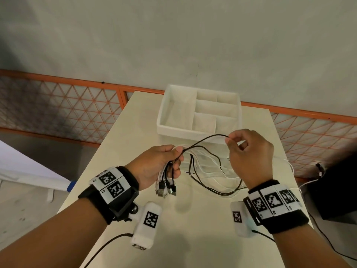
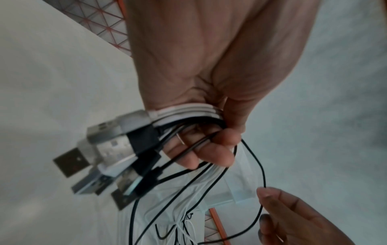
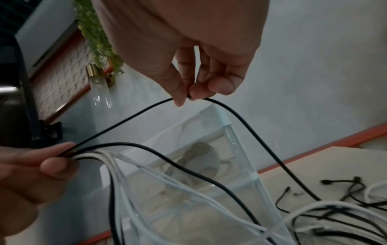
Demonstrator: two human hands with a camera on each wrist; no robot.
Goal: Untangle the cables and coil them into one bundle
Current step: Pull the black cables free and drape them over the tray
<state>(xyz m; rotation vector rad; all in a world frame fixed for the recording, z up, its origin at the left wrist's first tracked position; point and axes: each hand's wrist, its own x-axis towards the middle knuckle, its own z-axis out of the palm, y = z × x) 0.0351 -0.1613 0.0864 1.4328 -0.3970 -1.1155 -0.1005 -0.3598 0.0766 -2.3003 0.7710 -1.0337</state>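
My left hand (image 1: 164,165) grips a bunch of black and white USB cables (image 1: 166,182) just behind their plugs, which hang down toward me. The metal plugs (image 2: 100,149) fan out below the fist in the left wrist view. My right hand (image 1: 249,151) pinches one thin black cable (image 1: 204,140) between thumb and fingertip, held up in an arc from the left fist. That pinch (image 3: 188,97) shows plainly in the right wrist view. The loose lengths of cable (image 1: 212,176) trail in a tangle over the table between both hands.
A white divided organiser tray (image 1: 199,130) stands on the cream table (image 1: 173,238) just beyond my hands. Loose small cable ends (image 3: 345,187) lie on the table at the right. An orange lattice fence (image 1: 58,109) runs behind, and a dark object (image 1: 338,190) sits off the right edge.
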